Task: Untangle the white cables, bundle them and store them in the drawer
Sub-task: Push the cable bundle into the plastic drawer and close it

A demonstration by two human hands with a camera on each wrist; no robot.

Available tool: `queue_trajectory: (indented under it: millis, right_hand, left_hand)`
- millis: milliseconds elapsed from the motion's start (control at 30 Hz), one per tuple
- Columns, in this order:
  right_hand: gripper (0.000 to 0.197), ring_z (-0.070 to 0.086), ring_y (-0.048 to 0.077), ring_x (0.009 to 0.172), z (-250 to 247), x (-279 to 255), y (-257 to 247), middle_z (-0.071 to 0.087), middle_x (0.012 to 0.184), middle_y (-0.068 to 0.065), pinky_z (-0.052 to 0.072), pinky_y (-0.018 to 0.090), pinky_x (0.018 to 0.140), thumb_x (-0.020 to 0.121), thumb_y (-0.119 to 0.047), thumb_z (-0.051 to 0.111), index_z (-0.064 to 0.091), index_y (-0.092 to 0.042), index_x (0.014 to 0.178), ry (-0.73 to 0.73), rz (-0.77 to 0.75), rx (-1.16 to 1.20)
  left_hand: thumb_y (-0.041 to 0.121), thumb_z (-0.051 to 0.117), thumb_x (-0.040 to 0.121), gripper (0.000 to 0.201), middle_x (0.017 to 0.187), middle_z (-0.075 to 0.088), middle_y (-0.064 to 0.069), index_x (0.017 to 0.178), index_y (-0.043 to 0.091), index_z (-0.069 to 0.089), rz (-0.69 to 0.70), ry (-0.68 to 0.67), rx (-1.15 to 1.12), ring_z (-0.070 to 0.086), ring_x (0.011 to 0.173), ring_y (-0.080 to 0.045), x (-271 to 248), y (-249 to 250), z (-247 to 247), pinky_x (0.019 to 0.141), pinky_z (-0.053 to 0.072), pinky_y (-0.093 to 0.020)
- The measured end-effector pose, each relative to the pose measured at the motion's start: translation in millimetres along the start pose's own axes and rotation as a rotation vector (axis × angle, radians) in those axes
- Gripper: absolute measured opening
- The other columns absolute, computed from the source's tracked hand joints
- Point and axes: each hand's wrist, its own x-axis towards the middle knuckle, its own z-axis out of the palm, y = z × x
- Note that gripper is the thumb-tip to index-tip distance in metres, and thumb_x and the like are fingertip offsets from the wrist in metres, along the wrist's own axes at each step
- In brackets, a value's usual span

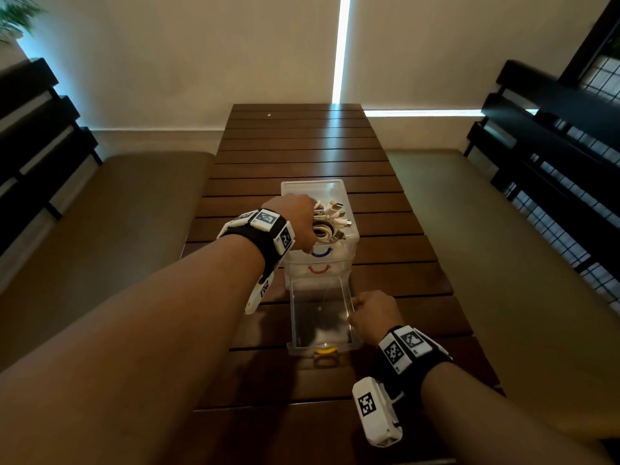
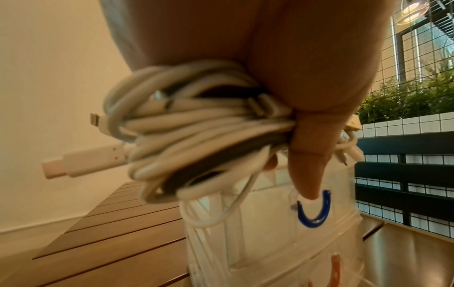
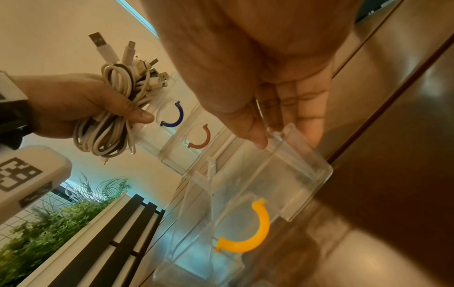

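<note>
With your left hand (image 1: 295, 220) clenched round the bundled white cables (image 3: 110, 116) and your right hand (image 1: 372, 313) pinching the pulled-out bottom drawer (image 1: 320, 317) wall, loose plugs may snag its rim.

Coiled white cables (image 3: 110, 108), bottom drawer (image 1: 320, 317) pulled out

The bundle, plugs sticking out, hangs above the clear drawer unit; the open, yellow-handled drawer rests on the table.

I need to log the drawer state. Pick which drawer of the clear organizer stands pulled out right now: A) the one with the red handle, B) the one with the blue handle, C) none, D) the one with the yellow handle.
D: the drawer with the yellow handle juts out at the bottom of the organizer, the right hand at its side wall; the blue-handled drawer and red-handled drawer sit flush.
</note>
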Motion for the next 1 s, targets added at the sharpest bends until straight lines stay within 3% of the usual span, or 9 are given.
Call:
queue_trajectory:
  millis: [200, 300, 367, 467, 567, 667, 767, 867, 1000]
  right_hand:
    - [0.019, 0.067, 0.018, 0.09, 0, 4, -2, 0.071, 0.103, 0.004, 0.058, 0.032, 0.082, 0.084, -0.013, 0.068, 0.074, -0.022, 0.1, -0.024, 0.023, -0.013]
    - [0.02, 0.067, 0.018, 0.092, 0, 6, -1, 0.071, 0.104, 0.003, 0.058, 0.032, 0.083, 0.084, -0.012, 0.067, 0.074, -0.023, 0.099, -0.029, 0.021, -0.016]
    - [0.019, 0.066, 0.017, 0.094, -2, 6, -1, 0.07, 0.106, 0.003, 0.057, 0.029, 0.084, 0.085, -0.012, 0.067, 0.074, -0.021, 0.101, -0.044, 0.016, -0.027]
    - [0.023, 0.065, 0.017, 0.097, -5, 6, -2, 0.069, 0.11, 0.005, 0.055, 0.027, 0.084, 0.084, -0.014, 0.071, 0.072, -0.017, 0.106, -0.059, 0.017, -0.021]
    - [0.021, 0.065, 0.016, 0.09, -9, 5, -3, 0.071, 0.106, 0.004, 0.053, 0.022, 0.072, 0.082, -0.013, 0.071, 0.074, -0.015, 0.102, -0.052, 0.013, -0.026]
    - [0.017, 0.066, 0.018, 0.094, -10, 2, -5, 0.071, 0.106, 0.005, 0.045, 0.019, 0.065, 0.085, -0.019, 0.065, 0.074, -0.015, 0.1, -0.046, -0.028, -0.085]
    - [0.016, 0.067, 0.023, 0.095, -8, 0, -5, 0.072, 0.102, 0.008, 0.045, 0.023, 0.07, 0.087, -0.017, 0.063, 0.075, -0.013, 0.097, -0.045, -0.015, -0.07]
    - [0.018, 0.067, 0.027, 0.094, -4, 2, -4, 0.073, 0.099, 0.011, 0.049, 0.025, 0.072, 0.085, -0.016, 0.062, 0.076, -0.012, 0.095, -0.034, 0.001, -0.039]
    - [0.016, 0.067, 0.024, 0.092, 0, 5, -4, 0.071, 0.1, 0.009, 0.056, 0.03, 0.077, 0.085, -0.01, 0.062, 0.074, -0.011, 0.096, -0.035, 0.025, 0.001]
  left_hand:
    - [0.035, 0.084, 0.064, 0.046, 0.083, 0.058, 0.004, 0.096, 0.019, 0.056, 0.018, -0.005, 0.012, 0.058, 0.076, -0.017, 1, -1, -2, 0.063, 0.047, -0.03]
    - [0.028, 0.08, 0.068, 0.035, 0.083, 0.059, 0.004, 0.091, 0.022, 0.054, 0.02, 0.021, -0.04, 0.058, 0.075, -0.016, -10, 0, -10, 0.063, 0.047, -0.029]
    - [0.021, 0.074, 0.07, 0.025, 0.081, 0.063, 0.004, 0.084, 0.024, 0.054, -0.01, 0.127, -0.176, 0.058, 0.07, -0.015, -25, 1, -16, 0.061, 0.046, -0.027]
    - [0.011, 0.077, 0.064, 0.027, 0.078, 0.067, 0.006, 0.082, 0.026, 0.064, -0.055, 0.201, -0.622, 0.064, 0.072, -0.011, -56, 11, -9, 0.062, 0.051, -0.025]
    - [0.008, 0.079, 0.062, 0.029, 0.079, 0.071, 0.005, 0.075, 0.03, 0.066, -0.012, 0.033, -0.826, 0.069, 0.074, -0.009, -81, 30, 31, 0.069, 0.059, -0.03]
    - [0.009, 0.078, 0.057, 0.026, 0.075, 0.071, 0.002, 0.075, 0.025, 0.068, -0.115, -0.08, -0.857, 0.069, 0.071, -0.014, -77, 42, 75, 0.069, 0.061, -0.041]
    - [0.014, 0.08, 0.059, 0.026, 0.075, 0.068, 0.0, 0.081, 0.02, 0.068, -0.336, -0.104, -0.957, 0.066, 0.07, -0.013, -64, 44, 95, 0.061, 0.059, -0.03]
    - [0.013, 0.079, 0.067, 0.02, 0.075, 0.063, -0.002, 0.081, 0.012, 0.064, -0.492, -0.23, -1.013, 0.06, 0.067, -0.013, -54, 35, 104, 0.049, 0.046, -0.021]
    - [0.019, 0.077, 0.068, 0.029, 0.092, 0.068, -0.007, 0.093, 0.009, 0.067, -0.51, -0.387, -0.962, 0.066, 0.082, -0.02, -43, 26, 112, 0.072, 0.056, -0.03]
